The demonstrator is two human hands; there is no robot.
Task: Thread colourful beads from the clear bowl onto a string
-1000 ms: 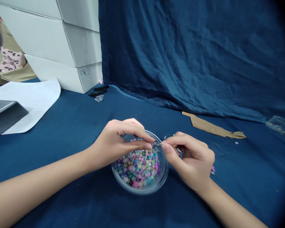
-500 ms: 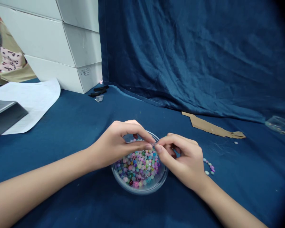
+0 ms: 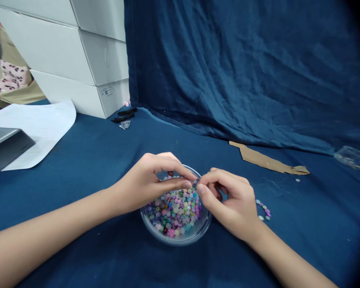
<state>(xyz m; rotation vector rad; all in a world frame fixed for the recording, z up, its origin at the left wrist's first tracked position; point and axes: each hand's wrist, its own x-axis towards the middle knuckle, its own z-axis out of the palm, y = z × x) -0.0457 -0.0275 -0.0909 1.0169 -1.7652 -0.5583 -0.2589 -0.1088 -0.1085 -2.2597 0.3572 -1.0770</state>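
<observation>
1. The largest thing is a dark blue cloth [image 3: 243, 68], which hangs behind the work place. A same-colour blue cloth [image 3: 78, 172] covers the table surface.
2. On the left side stand white cardboard boxes [image 3: 87, 68], stacked one on another. Behind them I can see a pink cloth with dark spots [image 3: 12, 78].
3. In front of the boxes lies a sheet of printed paper [image 3: 39, 136], and a dark flat device [image 3: 6, 148] lies partly on it.
4. On the right are a long cardboard strip [image 3: 267, 165] and a clear plastic bag [image 3: 352, 157].
5. The left hand [image 3: 144, 184] and the right hand [image 3: 231, 204] are over a round clear bowl [image 3: 176, 237], which stands on the blue cloth in front of the person, between the forearms.
6. The fingers of both hands are curled, and the thumb and forefinger tips of each hand come close together above the bowl rim. What they pinch is too small to tell.
7. Many small mixed-colour beads [image 3: 175, 210] fill the bowl.
8. A short line of beads [image 3: 263, 210] lies on the blue cloth, just beside the right hand.
</observation>
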